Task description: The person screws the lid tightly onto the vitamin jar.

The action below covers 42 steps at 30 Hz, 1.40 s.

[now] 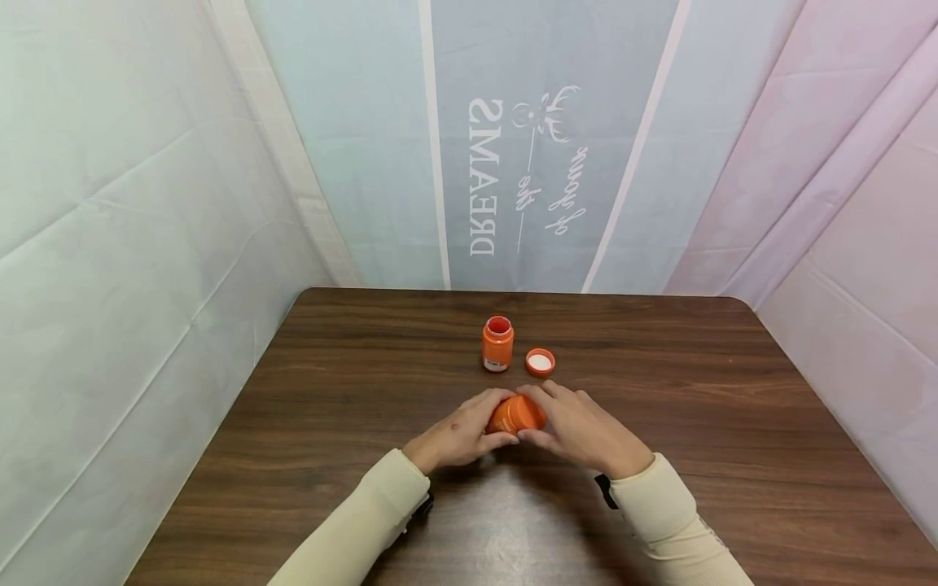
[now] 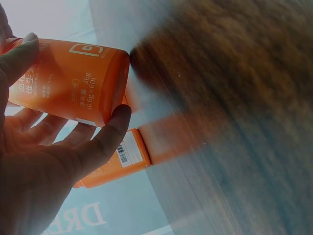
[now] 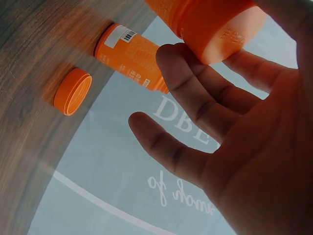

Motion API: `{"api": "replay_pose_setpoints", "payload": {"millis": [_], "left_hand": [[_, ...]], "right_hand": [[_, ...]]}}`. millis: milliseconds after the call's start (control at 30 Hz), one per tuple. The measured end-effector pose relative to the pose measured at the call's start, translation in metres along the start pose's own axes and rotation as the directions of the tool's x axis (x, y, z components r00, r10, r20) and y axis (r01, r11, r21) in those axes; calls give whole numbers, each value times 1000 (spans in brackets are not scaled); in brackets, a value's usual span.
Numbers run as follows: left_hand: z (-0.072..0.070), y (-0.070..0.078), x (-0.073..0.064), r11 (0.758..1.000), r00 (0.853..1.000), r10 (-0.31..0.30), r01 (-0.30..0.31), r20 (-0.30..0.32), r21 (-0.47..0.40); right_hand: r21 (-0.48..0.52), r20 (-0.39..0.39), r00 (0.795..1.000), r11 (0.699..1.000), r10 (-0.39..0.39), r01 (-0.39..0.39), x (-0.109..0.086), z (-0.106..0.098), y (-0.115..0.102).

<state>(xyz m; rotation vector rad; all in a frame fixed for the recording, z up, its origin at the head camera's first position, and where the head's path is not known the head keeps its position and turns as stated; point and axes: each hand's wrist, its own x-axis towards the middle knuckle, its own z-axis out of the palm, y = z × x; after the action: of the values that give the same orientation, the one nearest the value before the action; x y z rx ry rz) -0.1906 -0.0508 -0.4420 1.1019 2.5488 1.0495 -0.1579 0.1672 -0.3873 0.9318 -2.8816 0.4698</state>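
Near the middle of the table, my left hand (image 1: pixel 462 427) grips an orange pill bottle (image 2: pixel 63 83) with white print, tilted and its base toward the left. Thumb and fingers lie around its body. At the bottle's other end, my right hand (image 1: pixel 586 423) holds the orange screw cap (image 3: pixel 217 36) between thumb and fingers, while one finger is off to the side. The cap sits on the bottle. Beyond both hands stands a second orange bottle (image 1: pixel 497 348), upright with its mouth uncovered. To its right lies a loose orange cap (image 1: pixel 541 362), its white inside facing up.
The dark wood table (image 1: pixel 352 407) ends at a back edge against a printed cloth backdrop (image 1: pixel 469 49). Pale cloth walls (image 1: pixel 146 203) rise along the left and right sides.
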Motion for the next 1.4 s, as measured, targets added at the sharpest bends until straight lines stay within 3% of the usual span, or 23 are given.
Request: {"api": "replay_pose_setpoints", "payload": {"millis": [500, 1100, 1400], "left_hand": [[0, 1, -1, 1000, 1000, 5, -5, -5, -20], [0, 0, -1, 1000, 1000, 20, -20, -9, -10], [1, -2, -1, 1000, 1000, 5, -5, 4, -27]], "right_hand": [[-30, 3, 994, 994, -108, 108, -3, -6, 1], [-52, 20, 1000, 999, -5, 6, -1, -4, -1], [-30, 3, 995, 994, -101, 101, -1, -5, 1]]}}
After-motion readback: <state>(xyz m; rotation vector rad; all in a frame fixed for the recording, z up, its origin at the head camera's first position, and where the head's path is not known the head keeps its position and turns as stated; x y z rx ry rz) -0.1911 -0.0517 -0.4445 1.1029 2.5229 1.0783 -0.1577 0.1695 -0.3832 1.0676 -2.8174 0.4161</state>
